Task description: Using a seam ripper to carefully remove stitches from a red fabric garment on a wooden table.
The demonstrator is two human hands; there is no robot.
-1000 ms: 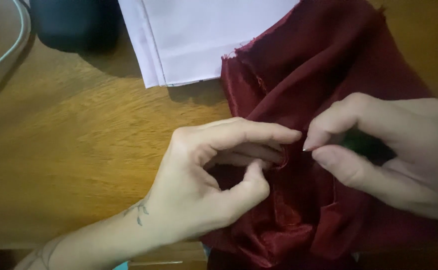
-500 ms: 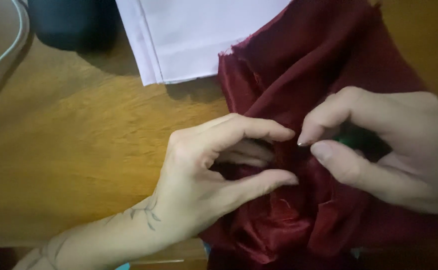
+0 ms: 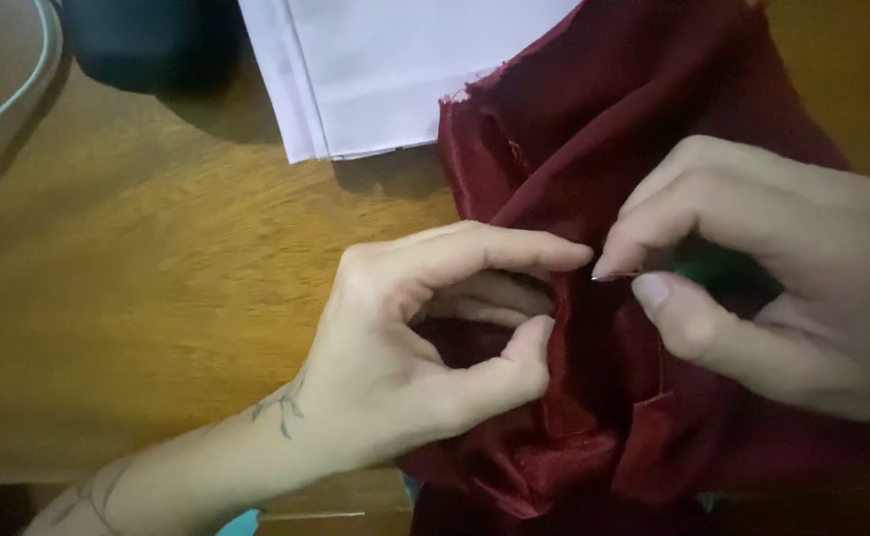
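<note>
Two bare hands pinch a fold of dark red fabric on a wooden table.

The left hand [image 3: 405, 347] curls its forefinger and thumb together onto a raised ridge of the dark red fabric [image 3: 594, 129], nipping it from the left. Just to its right, the right hand [image 3: 763, 288] presses forefinger and thumb together at the same ridge; a thin, pale sliver shows at their tips, too small to identify. The two forefingers almost meet. The shiny, crumpled fabric lies under both hands on the right side, with a frayed far edge. Beyond it lies a folded white cloth [image 3: 395, 69]. Far left sit a dark rounded object [image 3: 147, 40] and a pale cord [image 3: 18, 99] on the wooden table [image 3: 157, 258].
</note>
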